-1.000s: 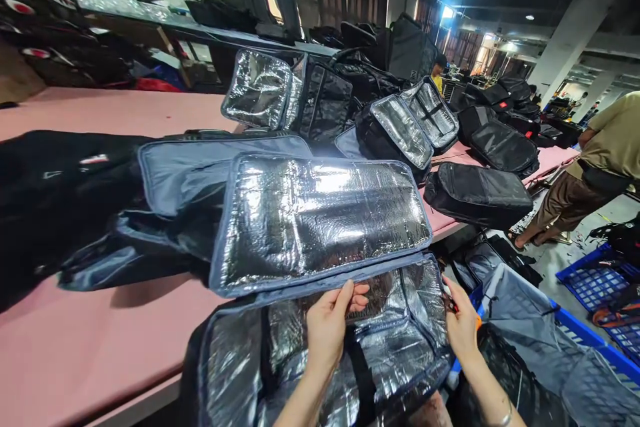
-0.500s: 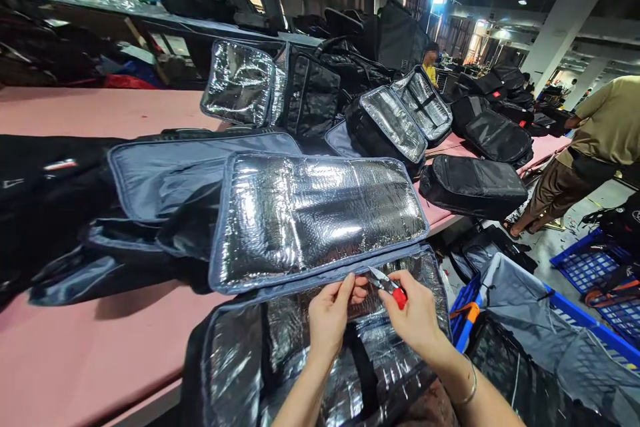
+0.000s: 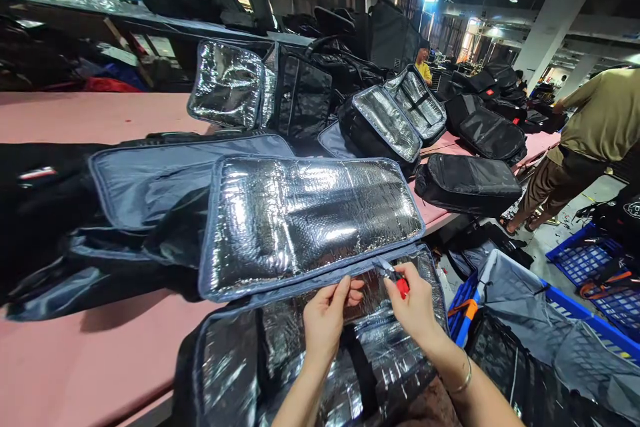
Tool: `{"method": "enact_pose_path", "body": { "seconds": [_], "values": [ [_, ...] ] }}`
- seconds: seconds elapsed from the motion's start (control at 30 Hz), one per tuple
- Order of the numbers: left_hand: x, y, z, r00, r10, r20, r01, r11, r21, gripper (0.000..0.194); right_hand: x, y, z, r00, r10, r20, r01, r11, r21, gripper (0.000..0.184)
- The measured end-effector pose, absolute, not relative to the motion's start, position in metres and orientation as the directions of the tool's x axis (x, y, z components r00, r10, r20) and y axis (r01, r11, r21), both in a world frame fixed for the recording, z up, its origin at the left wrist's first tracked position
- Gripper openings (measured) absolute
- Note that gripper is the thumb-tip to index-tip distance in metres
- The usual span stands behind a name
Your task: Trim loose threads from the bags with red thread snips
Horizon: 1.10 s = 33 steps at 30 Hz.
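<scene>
An insulated bag (image 3: 320, 213) lies opened in front of me, its silver foil-lined lid folded back and its grey-blue bound seam running across. My right hand (image 3: 415, 307) is closed around small thread snips (image 3: 401, 285) with a red part showing; their blades point at the seam where the lid joins the body. Just left of them, my left hand (image 3: 325, 320) has thumb and forefinger pinched together at the seam edge. Whatever those fingertips hold is too small to make out. Below both hands is the bag's foil-lined inside with black straps (image 3: 363, 367).
Dark bags with grey lining (image 3: 165, 180) lie at the left on the pink table (image 3: 45, 360). More foil-lined bags (image 3: 233, 87) and black bags (image 3: 470, 183) stand behind. Right, on the floor, are blue crates (image 3: 575, 307). A person (image 3: 595, 127) stands beyond.
The snips have turned, their blades now nearer the bag's seam. My left hand stays pinched at almost the same spot. The whole view has shifted slightly.
</scene>
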State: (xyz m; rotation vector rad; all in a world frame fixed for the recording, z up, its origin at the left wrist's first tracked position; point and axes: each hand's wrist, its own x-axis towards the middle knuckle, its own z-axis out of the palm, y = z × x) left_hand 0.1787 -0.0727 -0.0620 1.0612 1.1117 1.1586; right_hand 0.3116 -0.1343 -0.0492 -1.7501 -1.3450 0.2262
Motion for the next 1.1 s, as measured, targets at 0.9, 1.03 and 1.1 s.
{"method": "enact_pose_path", "body": {
  "seconds": [0.9,1.03,1.1],
  "values": [
    [0.180,-0.071,-0.069,0.062,0.991,-0.122,-0.191,0.132,0.973,0.034,0.304,-0.132,-0.060,0.250,0.887,0.388,0.645,0.146,-0.750,0.018],
    [0.179,-0.071,-0.067,0.066,0.990,-0.122,-0.189,0.133,0.973,0.034,0.303,-0.130,-0.064,0.251,0.888,0.386,0.631,0.152,-0.761,0.017],
    [0.180,-0.071,-0.067,0.067,0.990,-0.121,-0.188,0.132,0.973,0.034,0.302,-0.130,-0.066,0.255,0.883,0.394,0.634,0.155,-0.758,0.017]
  ]
}}
